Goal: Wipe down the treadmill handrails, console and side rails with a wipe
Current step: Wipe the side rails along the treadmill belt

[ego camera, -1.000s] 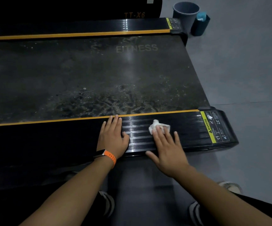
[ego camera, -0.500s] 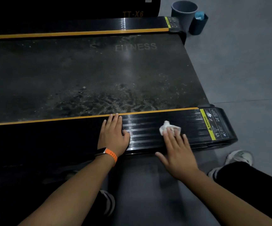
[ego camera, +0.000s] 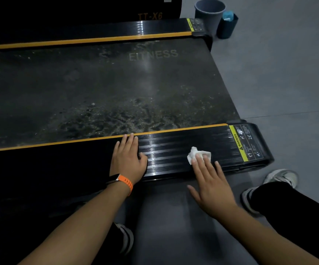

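The near black ribbed side rail (ego camera: 170,150) of the treadmill runs left to right, edged by an orange stripe. A crumpled white wipe (ego camera: 194,153) lies on it toward the right end. My right hand (ego camera: 212,184) presses the wipe flat with straight fingers, the palm hanging over the rail's front edge. My left hand (ego camera: 129,159), with an orange watch strap at the wrist, rests flat on the rail to the left of the wipe. The dusty running belt (ego camera: 107,88) lies beyond, and the far side rail (ego camera: 97,33) behind it.
A yellow warning label (ego camera: 244,143) marks the rail's right end cap. A grey bin (ego camera: 209,13) and a dark blue container (ego camera: 227,23) stand on the grey floor at the back right. My shoes (ego camera: 281,177) are on the floor by the rail.
My right hand slid the wipe rightward along the near rail over the first half second, then held about level. My right foot stepped into view. The left hand stayed in place.
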A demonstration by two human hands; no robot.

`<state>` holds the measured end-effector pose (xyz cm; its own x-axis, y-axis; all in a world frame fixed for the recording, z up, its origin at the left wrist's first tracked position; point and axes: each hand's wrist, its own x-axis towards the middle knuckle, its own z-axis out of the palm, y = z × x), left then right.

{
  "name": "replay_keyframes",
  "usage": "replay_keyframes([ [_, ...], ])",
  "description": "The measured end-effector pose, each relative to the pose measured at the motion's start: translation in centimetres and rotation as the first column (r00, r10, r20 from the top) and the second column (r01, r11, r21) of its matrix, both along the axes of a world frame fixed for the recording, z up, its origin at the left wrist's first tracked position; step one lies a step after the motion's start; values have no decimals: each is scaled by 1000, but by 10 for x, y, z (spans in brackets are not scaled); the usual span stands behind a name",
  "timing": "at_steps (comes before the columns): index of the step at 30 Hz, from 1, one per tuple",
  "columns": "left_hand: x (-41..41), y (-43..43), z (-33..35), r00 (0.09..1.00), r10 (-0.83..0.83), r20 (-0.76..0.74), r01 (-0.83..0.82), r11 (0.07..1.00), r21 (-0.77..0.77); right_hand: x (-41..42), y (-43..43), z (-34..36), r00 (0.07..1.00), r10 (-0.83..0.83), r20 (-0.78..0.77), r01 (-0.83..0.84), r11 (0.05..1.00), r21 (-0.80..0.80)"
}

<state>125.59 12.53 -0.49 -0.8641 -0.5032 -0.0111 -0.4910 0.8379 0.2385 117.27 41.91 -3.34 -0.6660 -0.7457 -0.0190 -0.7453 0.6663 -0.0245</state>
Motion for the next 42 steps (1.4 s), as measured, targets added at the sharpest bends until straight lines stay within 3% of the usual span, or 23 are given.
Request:
replay_keyframes([
  [9,-1,3,1,1000,13,16,-12,999,-31,37,-60,4,978,209,-17,-209,978,-22],
  [16,-10,11,0,996,-77,43,79,996,-42,-29,52,0,997,-77,-5,77,997,-20],
  [20,-18,20,-1,996,-81,33,81,997,-17,-22,40,-2,986,-164,34,166,982,-94],
  [23,-20,24,0,997,-76,34,76,997,-10,-2,-6,-2,998,-49,31,53,987,-149],
  [28,-21,24,0,997,-74,20,74,997,-9,-2,-31,-2,995,98,22,-96,990,-108],
  [36,-21,24,-1,997,-75,16,74,997,11,-38,23,-3,984,-163,76,171,979,-113],
  [42,-22,25,1,998,-69,11,69,998,3,-9,-50,2,995,43,92,-31,992,-124],
])
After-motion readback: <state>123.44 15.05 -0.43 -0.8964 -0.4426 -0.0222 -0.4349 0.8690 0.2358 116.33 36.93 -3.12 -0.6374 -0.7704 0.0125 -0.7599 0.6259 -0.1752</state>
